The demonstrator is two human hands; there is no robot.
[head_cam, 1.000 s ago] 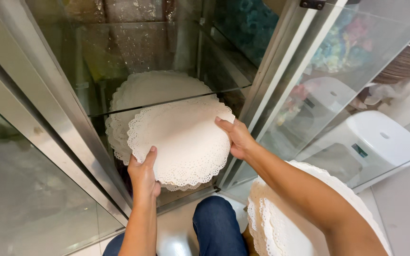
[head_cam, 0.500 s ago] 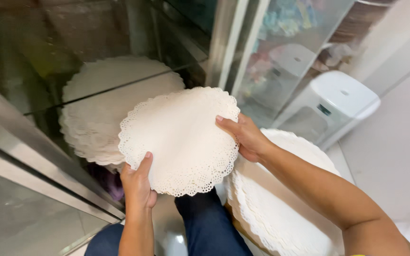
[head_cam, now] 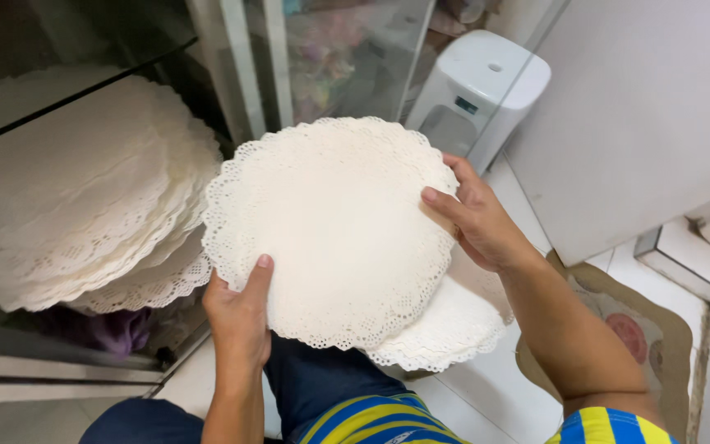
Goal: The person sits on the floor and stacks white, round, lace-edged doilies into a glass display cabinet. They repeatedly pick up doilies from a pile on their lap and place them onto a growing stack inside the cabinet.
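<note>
Two hands are closed on one round white paper doily [head_cam: 330,234], which is held nearly flat in the air above the person's lap. The left hand [head_cam: 240,316] is clamped on the near lower-left edge, thumb on top and pointing up toward the middle of the sheet. The right hand [head_cam: 474,222] is clamped on the right edge, thumb laid on the upper face and fingers curled behind the rim. The doily thus lies between the two hands, ahead of the left and to the left of the right; neither hand is clearly nearer to its centre. Being a circle, no long axis is shown.

A scalloped, pierced lace border is seen all round the doily, and its middle is plain and faintly embossed. Just below it and to the right, a second stack of doilies [head_cam: 445,329] is partly covered by the held sheet, near the floor [head_cam: 495,386]. To the left, well apart from the hands, a larger fanned pile of doilies [head_cam: 76,197] is kept on a shelf inside a glass-fronted cabinet [head_cam: 232,74]. A white bin [head_cam: 478,82] is stood beyond the right hand.
</note>
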